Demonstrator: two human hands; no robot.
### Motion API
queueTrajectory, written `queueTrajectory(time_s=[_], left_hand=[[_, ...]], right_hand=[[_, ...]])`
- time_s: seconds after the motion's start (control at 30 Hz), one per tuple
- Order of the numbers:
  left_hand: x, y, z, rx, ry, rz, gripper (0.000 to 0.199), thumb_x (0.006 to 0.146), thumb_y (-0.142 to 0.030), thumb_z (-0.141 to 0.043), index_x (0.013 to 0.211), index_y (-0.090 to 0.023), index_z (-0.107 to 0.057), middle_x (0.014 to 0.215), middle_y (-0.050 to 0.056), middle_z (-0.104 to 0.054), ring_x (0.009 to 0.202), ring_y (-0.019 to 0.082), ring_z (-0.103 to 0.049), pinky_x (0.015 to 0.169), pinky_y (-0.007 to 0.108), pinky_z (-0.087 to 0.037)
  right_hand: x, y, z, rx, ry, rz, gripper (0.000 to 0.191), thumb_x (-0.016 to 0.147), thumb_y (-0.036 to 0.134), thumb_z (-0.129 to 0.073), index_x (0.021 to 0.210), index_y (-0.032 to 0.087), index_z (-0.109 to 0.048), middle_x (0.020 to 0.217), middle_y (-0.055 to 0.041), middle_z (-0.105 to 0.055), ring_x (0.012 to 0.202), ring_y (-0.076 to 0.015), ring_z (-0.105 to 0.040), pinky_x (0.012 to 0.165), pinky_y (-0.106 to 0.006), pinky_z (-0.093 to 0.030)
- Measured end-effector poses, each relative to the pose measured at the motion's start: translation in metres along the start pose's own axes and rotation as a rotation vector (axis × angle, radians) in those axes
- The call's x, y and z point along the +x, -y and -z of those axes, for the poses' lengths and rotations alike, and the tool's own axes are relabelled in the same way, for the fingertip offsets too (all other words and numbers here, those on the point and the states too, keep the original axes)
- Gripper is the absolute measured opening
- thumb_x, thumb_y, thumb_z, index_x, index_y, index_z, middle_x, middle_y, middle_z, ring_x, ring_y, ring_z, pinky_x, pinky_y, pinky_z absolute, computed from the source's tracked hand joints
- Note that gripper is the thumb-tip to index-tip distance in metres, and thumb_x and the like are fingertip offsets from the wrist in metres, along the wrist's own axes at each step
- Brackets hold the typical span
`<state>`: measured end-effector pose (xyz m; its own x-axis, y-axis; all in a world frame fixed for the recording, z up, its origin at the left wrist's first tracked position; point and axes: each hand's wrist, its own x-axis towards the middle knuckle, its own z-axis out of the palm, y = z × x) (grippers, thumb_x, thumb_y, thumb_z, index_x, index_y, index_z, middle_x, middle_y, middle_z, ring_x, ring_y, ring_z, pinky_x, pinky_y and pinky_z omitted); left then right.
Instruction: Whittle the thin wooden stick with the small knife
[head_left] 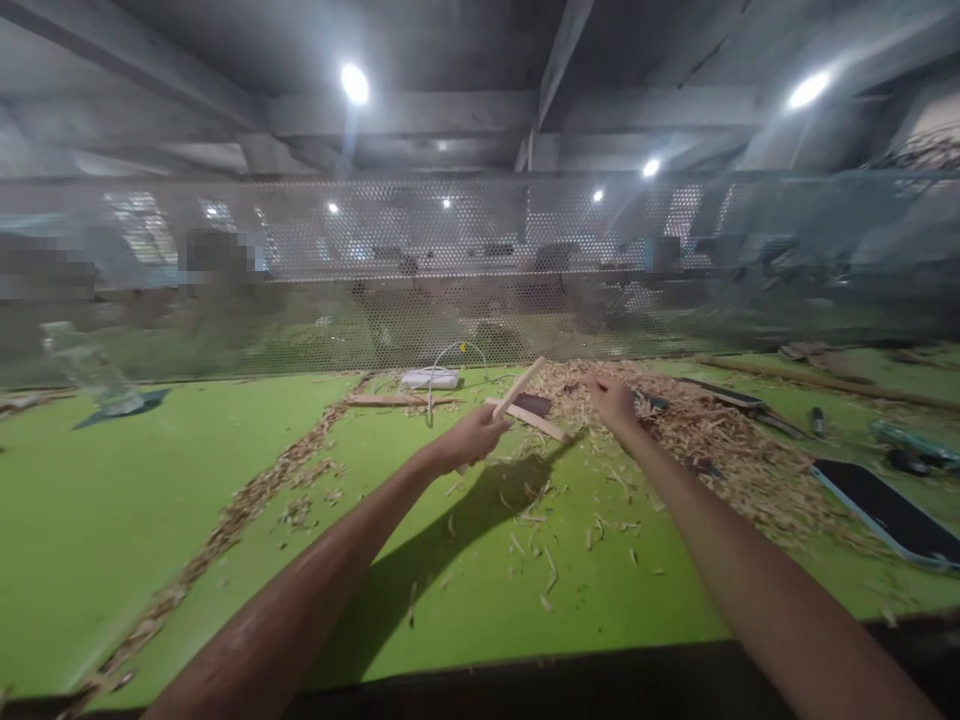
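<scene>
My left hand is closed round a pale wooden stick, which slants up and to the right out of the fist. Below the stick, a second wooden piece lies on the green table, beside a flat dark brown piece. My right hand reaches to the near-left side of a heap of wood shavings. Its fingers are drawn together; whatever they may hold is too small and blurred to name.
A white power strip with a looped cable stands near the perforated screen. A phone lies at the right, a clear bottle at the left. A line of shavings crosses the table. Long strips lie back right.
</scene>
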<state>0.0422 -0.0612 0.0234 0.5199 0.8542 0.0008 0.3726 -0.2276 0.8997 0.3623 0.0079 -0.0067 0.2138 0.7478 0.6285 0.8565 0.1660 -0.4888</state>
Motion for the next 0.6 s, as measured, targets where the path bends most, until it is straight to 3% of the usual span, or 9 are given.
queueTrajectory(time_s=[0.1,0.2,0.37,0.6], left_hand=[[0.005,0.000,-0.003,0.104,-0.192,0.008,0.025,0.106,-0.030,-0.056,0.083,-0.023,-0.048,0.067,-0.005,-0.045,0.053,0.010,-0.040,0.049,0.025,-0.032],[0.010,0.003,-0.006,0.202,-0.276,-0.005,0.029,0.103,-0.026,-0.057,0.076,-0.022,-0.048,0.067,-0.004,-0.044,0.059,0.013,-0.041,0.053,0.026,-0.028],[0.009,0.001,-0.007,0.284,-0.277,-0.001,0.029,0.105,-0.026,-0.055,0.076,-0.023,-0.048,0.068,-0.002,-0.048,0.063,0.016,-0.044,0.057,0.028,-0.026],[0.002,-0.005,-0.016,0.467,-0.274,0.046,0.029,0.109,-0.026,-0.050,0.080,-0.024,-0.047,0.080,0.005,-0.060,0.070,0.021,-0.055,0.062,0.032,-0.032]], right_hand=[[0.000,0.019,0.000,0.132,0.011,0.091,0.040,0.107,0.039,-0.054,0.102,0.018,-0.088,0.105,-0.0151,-0.086,0.100,-0.0346,-0.082,0.090,-0.043,-0.063],[-0.016,0.049,-0.009,0.223,0.123,0.229,0.031,0.105,0.037,-0.060,0.108,0.025,-0.088,0.114,-0.0107,-0.086,0.106,-0.0317,-0.082,0.094,-0.043,-0.063],[-0.042,0.081,-0.019,0.220,0.285,0.351,0.031,0.105,0.036,-0.062,0.116,0.027,-0.089,0.117,-0.0089,-0.086,0.104,-0.0308,-0.082,0.093,-0.044,-0.064],[-0.045,0.077,-0.012,0.124,0.272,0.375,0.033,0.103,0.027,-0.061,0.121,0.025,-0.089,0.122,-0.0101,-0.084,0.109,-0.0311,-0.082,0.095,-0.040,-0.064]])
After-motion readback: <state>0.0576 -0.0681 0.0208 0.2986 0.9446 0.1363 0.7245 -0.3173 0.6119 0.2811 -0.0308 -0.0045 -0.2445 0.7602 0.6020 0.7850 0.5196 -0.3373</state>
